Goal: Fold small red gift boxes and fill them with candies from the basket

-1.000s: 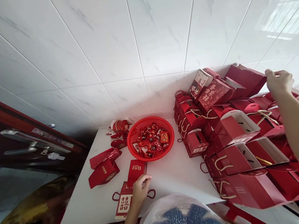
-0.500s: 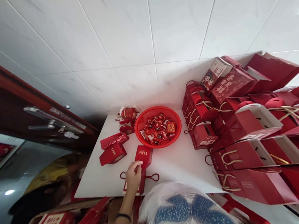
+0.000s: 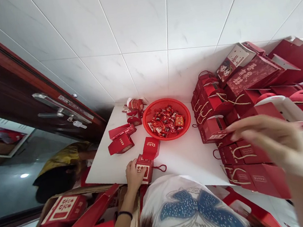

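My left hand (image 3: 134, 174), with a dark band on its wrist, grips the left side of a small red gift box (image 3: 147, 174), fingers over its cream label. The box stands at the table's near edge with its flap (image 3: 150, 147) raised and a dark red cord handle at its right. Blurred by motion, my right hand (image 3: 276, 142) is raised before the stacked boxes at the right. Its fingers are stretched out and no object shows in them. Beyond the gift box lies a red plastic basket (image 3: 146, 126) of wrapped sweets (image 3: 166, 121).
Red gift boxes (image 3: 209, 104) with cord handles crowd the right side. Two small red boxes (image 3: 120, 143) lie on the left of the white table (image 3: 107, 170). An open carton of red boxes (image 3: 63, 209) stands lower left, beside a wooden door (image 3: 12, 86). Another person (image 3: 60, 161) is partly visible.
My left hand has moved from above the box's flap to grip its left side. My right hand has come into view at the right. The view has shifted slightly.
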{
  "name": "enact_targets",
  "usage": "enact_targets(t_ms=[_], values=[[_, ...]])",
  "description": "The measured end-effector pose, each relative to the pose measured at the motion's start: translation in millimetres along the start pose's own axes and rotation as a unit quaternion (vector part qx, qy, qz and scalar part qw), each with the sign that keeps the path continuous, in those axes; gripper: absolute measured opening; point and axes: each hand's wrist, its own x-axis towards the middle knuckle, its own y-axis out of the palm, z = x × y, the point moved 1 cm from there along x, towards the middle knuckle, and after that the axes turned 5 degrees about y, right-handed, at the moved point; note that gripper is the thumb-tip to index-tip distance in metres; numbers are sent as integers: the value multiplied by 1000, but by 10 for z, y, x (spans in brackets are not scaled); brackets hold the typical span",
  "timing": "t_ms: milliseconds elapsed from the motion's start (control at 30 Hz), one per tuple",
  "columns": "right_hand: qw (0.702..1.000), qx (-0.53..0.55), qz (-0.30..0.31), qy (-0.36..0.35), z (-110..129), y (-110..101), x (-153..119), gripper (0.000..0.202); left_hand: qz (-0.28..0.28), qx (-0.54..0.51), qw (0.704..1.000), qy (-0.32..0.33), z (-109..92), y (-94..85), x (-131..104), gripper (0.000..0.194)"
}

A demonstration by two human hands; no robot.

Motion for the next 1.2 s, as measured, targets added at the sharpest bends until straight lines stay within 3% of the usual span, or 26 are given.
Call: enact_targets(t_ms=[67, 133, 233, 333, 667, 800, 933, 1000, 1100, 1200], values=[[987, 53, 150, 23, 12, 578, -103, 24, 11, 37, 999, 21, -98, 62, 28, 61], [972, 76, 221, 28, -123, 1109, -179, 27, 33, 60, 996, 58, -261, 128, 98, 70], [964, 73, 249, 58, -465, 1700, -304, 26, 85, 92, 988, 88, -489, 185, 234, 73], [960, 61, 256, 95, -749, 2001, -455, 22, 121, 110, 983, 85, -559, 157, 335, 62], [966, 41, 221, 131, -1079, 2077, -647, 23, 35, 27, 997, 65, -187, -133, 501, 27], [965, 39, 230, 122, -1060, 2094, -602, 23, -16, -98, 990, 97, -236, -332, 635, 25], [965, 53, 229, 119, -1033, 2082, -535, 23, -130, -164, 976, 65, -377, -613, 720, 34], [967, 61, 217, 119, -1009, 2073, -497, 24, -155, -184, 969, 60, -501, -725, 746, 34], [976, 77, 168, 114, -924, 2057, -432, 30, -102, -205, 969, 97, -769, -825, 774, 33], [986, 92, 95, 106, -795, 2046, -367, 38, 70, -204, 962, 169, -1098, -829, 758, 29]])
